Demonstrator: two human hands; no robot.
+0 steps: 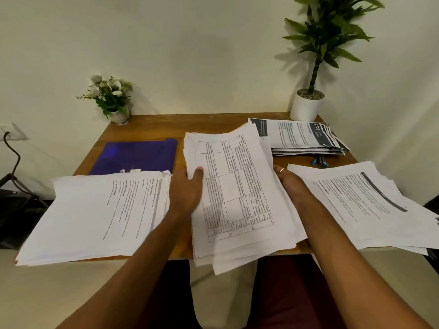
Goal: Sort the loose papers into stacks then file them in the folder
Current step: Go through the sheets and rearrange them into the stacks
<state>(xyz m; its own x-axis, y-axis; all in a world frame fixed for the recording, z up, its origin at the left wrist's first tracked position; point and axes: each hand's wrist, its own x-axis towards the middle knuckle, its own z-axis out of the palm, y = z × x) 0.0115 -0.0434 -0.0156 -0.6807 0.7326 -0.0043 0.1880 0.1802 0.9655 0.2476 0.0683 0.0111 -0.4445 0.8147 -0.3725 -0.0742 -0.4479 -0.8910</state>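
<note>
The uneven middle stack of white sheets printed with a ruled table [237,198] lay between my hands. Its long axis ran away from me and its near end hung over the wooden table [152,125] edge. My left hand [187,188] grasped its left edge, thumb on top and fingers hidden beneath. My right hand [288,180], a ring showing, met the right edge, but paper covered its fingers, so I cannot tell their grip.

The table's small print was too fine to read. The left stack of white pages [95,217] read sideways "TASK DESCRIPTION" and "REQUIRED PROPS". The right stack with a dark band [368,205] was cut off at the frame.

Farther back, the left stack covered the near edge of the flat purple plastic folder [140,156]. The far stack with dark headers [304,137] showed "2726".
</note>
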